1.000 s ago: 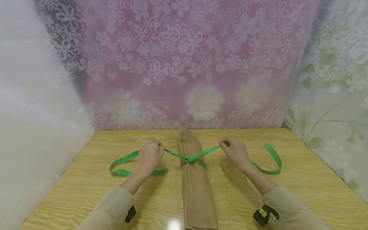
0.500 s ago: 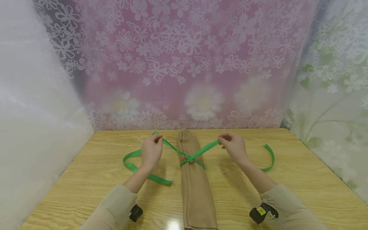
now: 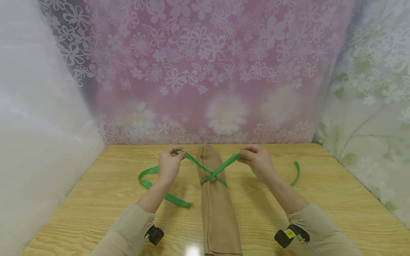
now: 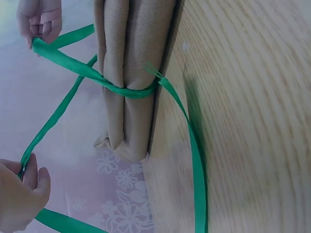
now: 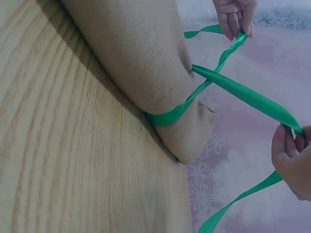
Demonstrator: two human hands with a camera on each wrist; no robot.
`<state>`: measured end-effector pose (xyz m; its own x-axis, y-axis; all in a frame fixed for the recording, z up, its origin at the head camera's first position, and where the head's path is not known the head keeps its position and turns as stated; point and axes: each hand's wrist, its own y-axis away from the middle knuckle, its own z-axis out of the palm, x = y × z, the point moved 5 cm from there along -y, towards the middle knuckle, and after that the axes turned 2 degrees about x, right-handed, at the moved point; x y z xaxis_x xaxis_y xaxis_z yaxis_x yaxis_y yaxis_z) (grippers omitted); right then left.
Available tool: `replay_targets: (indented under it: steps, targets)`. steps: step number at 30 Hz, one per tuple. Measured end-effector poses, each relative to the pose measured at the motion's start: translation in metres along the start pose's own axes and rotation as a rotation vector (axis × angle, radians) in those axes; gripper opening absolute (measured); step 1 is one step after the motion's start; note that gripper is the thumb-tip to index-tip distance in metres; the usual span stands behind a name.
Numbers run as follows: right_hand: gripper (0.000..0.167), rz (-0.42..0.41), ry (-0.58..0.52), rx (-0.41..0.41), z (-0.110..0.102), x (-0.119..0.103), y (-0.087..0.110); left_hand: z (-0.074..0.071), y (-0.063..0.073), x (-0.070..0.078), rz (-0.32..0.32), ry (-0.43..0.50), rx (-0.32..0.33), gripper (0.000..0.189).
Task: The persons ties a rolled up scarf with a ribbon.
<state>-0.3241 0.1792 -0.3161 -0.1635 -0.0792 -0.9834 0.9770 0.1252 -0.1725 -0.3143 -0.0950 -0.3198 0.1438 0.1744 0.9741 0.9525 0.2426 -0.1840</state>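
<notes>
Well back from the left fingers [image 3: 175,148] begins a loose beige sleeve [image 3: 123,227]; a matching beige sleeve [image 3: 323,229], creased, lies behind the right fingers [image 3: 252,149]. Farther from the fingers than each sleeve's edge sits a boxy black device: the left device [image 3: 156,235] small, the right device [image 3: 283,239] with a black strap [image 3: 303,233] and yellow label [image 3: 290,233].

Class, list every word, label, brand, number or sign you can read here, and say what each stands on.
Readable text: none.
Yellow label on the black device by the right sleeve: its dark mark is too small and blurred to read.
Ribbon and cloth: no lettering seen.
</notes>
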Motion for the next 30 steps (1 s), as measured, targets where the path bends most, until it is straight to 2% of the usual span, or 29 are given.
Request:
replay_targets:
  steps: [2,5,9,12,14,18,20,24,30]
  targets:
    - [0.004,0.026,-0.086,-0.034,0.004,-0.001,0.0,0.002,0.0,0.001,-0.019,0.053,-0.023,0.025]
    - [0.01,0.059,-0.178,-0.076,0.009,-0.003,0.0,0.005,0.0,0.001,-0.031,0.149,-0.063,0.024]
    - [0.013,0.081,-0.202,-0.12,0.015,-0.007,0.001,0.009,0.0,0.0,-0.032,0.247,-0.131,0.024]
    - [0.009,0.088,-0.142,-0.141,0.016,-0.006,0.001,0.012,0.0,0.001,-0.03,0.246,-0.189,0.026]
    - [0.006,0.088,-0.044,-0.144,0.015,-0.004,0.0,0.014,0.001,0.003,-0.032,0.212,-0.223,0.029]
    - [0.021,0.047,0.195,-0.161,0.015,-0.005,-0.003,0.017,-0.001,0.006,-0.017,0.119,-0.262,0.029]
    - [0.028,0.02,0.281,-0.175,0.017,-0.008,-0.005,0.019,-0.002,0.009,-0.006,0.074,-0.279,0.028]
    - [0.031,0.01,0.355,-0.203,0.023,-0.013,-0.007,0.025,-0.003,0.019,0.012,0.052,-0.326,0.026]
    - [0.029,0.038,0.378,-0.248,0.032,-0.016,-0.006,0.033,-0.003,0.024,0.012,0.07,-0.366,0.024]
